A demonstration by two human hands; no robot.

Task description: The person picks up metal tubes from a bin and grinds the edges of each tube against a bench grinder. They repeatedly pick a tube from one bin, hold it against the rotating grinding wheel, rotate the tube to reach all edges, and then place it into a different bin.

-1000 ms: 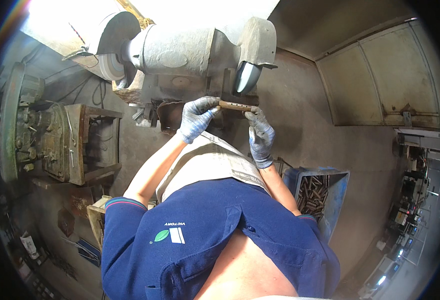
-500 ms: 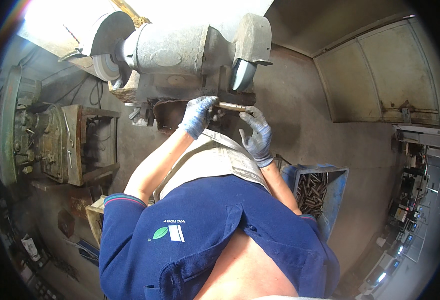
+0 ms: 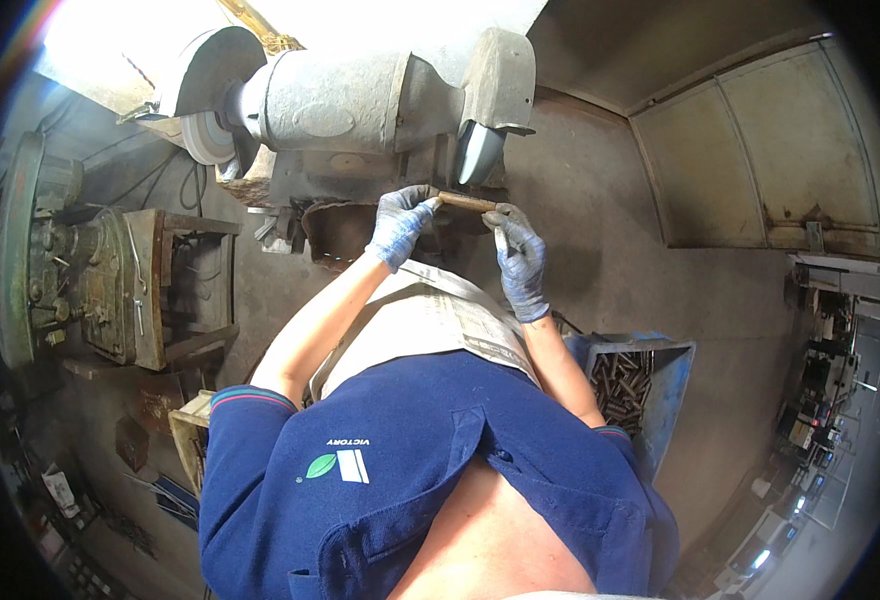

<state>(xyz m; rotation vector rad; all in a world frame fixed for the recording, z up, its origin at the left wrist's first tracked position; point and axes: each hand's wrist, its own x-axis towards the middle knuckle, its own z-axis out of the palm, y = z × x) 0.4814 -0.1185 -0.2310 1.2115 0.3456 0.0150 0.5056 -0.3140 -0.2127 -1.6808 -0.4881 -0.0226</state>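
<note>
A short brownish metal rod (image 3: 468, 202) lies nearly level between my two gloved hands. My left hand (image 3: 401, 226) pinches its left end, and the thumb and fingers of my right hand (image 3: 521, 262) close on its right end. Just beyond the rod is a grey bench grinder (image 3: 335, 105). Its right-hand wheel (image 3: 480, 153), partly under a guard, stands close above the rod, with a small gap between them. The other wheel (image 3: 208, 138) is at the grinder's left end.
A blue crate (image 3: 672, 405) with many similar metal pieces (image 3: 620, 386) stands by my right elbow. A yellowish box (image 3: 188, 428) is at my left elbow. Farther left stands a green machine (image 3: 100, 285); a metal cabinet (image 3: 760, 150) is at the far right.
The rod has turned: its row of small holes no longer shows, and a brownish side does. My right hand has moved slightly up and its fingers have closed in around the end.
</note>
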